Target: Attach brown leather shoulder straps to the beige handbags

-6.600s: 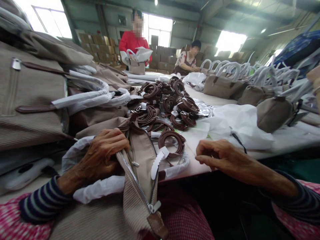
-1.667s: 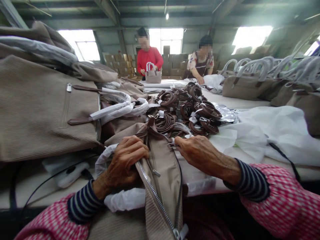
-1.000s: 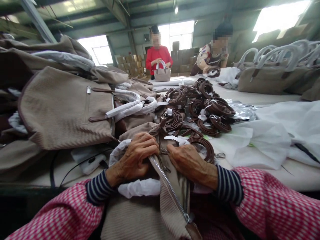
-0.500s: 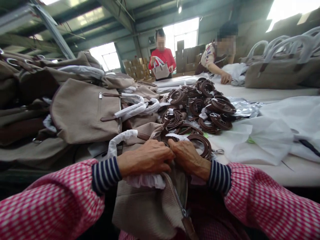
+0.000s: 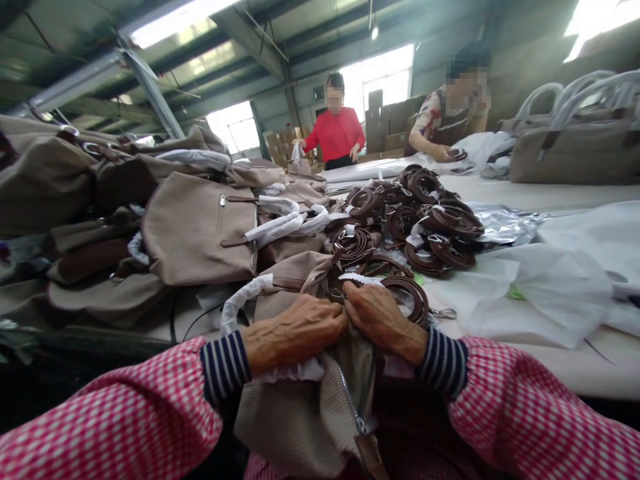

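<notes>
A beige ribbed handbag (image 5: 285, 417) lies tilted at the table's front edge, its zipper (image 5: 350, 397) partly undone. White wrapping covers its handle (image 5: 243, 300). My left hand (image 5: 300, 330) is closed, gripping the bag's upper end near a small metal ring or clasp (image 5: 338, 294). Right against it, my right hand (image 5: 383, 319) pinches at the same end of the bag; its fingertips are partly hidden. A coiled brown strap (image 5: 413, 300) with a metal snap hook (image 5: 444, 313) rests just behind my right hand.
Beyond the bag sits a heap of coiled brown straps (image 5: 425, 217). Beige handbags (image 5: 200, 230) are piled at left, with more bags (image 5: 575, 153) standing at back right. White wrapping sheets (image 5: 535, 287) cover the right side. Two people (image 5: 337, 137) work across the table.
My hands stay together at the bag's end with slight finger shifts, baring the metal piece more. The view has turned a little left. The person in red has lowered a bag.
</notes>
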{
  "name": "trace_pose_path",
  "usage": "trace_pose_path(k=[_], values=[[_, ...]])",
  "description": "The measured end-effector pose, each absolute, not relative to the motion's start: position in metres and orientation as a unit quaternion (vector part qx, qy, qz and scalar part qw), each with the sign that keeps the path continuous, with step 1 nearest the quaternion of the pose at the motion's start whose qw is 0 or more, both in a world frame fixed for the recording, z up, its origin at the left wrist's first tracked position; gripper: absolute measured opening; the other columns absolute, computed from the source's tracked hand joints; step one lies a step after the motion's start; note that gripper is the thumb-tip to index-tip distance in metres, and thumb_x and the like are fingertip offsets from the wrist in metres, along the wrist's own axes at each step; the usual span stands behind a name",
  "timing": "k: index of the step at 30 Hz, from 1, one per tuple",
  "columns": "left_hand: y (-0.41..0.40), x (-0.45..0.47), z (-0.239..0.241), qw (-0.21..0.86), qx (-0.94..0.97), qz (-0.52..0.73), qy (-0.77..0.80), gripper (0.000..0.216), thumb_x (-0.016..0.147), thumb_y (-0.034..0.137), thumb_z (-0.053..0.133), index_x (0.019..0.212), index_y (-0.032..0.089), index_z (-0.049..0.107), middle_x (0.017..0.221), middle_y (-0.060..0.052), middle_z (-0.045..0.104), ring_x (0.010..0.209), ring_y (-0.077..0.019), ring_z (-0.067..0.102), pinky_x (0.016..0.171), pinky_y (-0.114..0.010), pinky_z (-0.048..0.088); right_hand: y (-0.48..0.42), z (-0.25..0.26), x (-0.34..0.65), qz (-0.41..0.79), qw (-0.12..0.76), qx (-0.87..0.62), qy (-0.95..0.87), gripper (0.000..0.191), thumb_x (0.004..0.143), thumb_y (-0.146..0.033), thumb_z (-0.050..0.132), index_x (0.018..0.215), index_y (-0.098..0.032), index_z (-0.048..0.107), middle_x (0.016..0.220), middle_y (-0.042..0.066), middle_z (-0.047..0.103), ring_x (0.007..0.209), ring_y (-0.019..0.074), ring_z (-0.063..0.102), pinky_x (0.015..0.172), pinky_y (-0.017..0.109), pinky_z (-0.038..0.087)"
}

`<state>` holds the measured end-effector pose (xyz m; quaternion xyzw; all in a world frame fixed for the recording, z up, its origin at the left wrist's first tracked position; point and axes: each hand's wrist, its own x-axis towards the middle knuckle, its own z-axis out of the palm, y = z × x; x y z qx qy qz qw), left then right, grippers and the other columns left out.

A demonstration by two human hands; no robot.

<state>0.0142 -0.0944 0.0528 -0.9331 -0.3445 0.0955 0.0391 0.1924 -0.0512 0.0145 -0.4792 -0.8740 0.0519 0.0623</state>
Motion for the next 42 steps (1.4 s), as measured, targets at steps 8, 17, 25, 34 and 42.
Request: trace_pose_path(k=[8,17,25,34,42], values=[[-0.091,0.032,0.054,0.033,-0.900,0.154,-0.405,0.014,0.098,0.020,0.055,0.103,0.014,0.066,0.109,-0.012,0.072,0.092,-0.0276,0.066,0.083,-0.039,0.053,-0.050,0.013,0.195,0.069,0.095,-0.514,-0.850,0.019,0.105,-0.020,0.051,0.117,-0.014,0.065,0.102,0.013,0.078,0.093,0.0253,0.072,0.069,0.034,0.034],[-0.076,0.029,0.060,-0.013,-0.874,0.177,-0.453,0.015,0.093,0.028,0.060,0.099,0.016,0.066,0.102,-0.010,0.074,0.089,-0.0258,0.067,0.080,-0.037,0.049,-0.049,0.010,0.196,0.079,0.135,-0.522,-0.838,0.018,0.105,-0.021,0.052,0.113,-0.015,0.066,0.097,0.011,0.077,0.087,0.0231,0.071,0.068,0.034,0.029],[-0.073,0.010,0.052,-0.042,-0.915,0.125,-0.382,0.011,0.102,0.020,0.058,0.096,0.019,0.067,0.096,-0.003,0.071,0.085,-0.0194,0.063,0.076,-0.033,0.044,-0.047,0.008,0.196,0.078,0.148,-0.524,-0.835,0.018,0.103,-0.020,0.051,0.110,-0.015,0.067,0.092,0.010,0.077,0.081,0.0216,0.068,0.066,0.033,0.028],[-0.068,0.007,0.043,0.083,-0.898,0.026,-0.431,0.017,0.101,0.013,0.051,0.091,0.017,0.065,0.106,-0.009,0.068,0.096,-0.0257,0.058,0.084,-0.038,0.051,-0.046,-0.001,0.198,0.085,0.204,-0.513,-0.830,0.015,0.101,-0.021,0.052,0.106,-0.015,0.065,0.088,0.009,0.076,0.081,0.0227,0.069,0.067,0.032,0.031],[-0.020,0.009,0.053,0.037,-0.893,-0.062,-0.444,0.022,0.101,0.009,0.046,0.090,0.015,0.064,0.113,-0.012,0.065,0.111,-0.0259,0.053,0.094,-0.038,0.050,-0.042,-0.010,0.204,0.111,0.327,-0.492,-0.799,0.009,0.097,-0.018,0.054,0.096,-0.018,0.063,0.074,0.002,0.068,0.066,0.0176,0.062,0.066,0.029,0.036]])
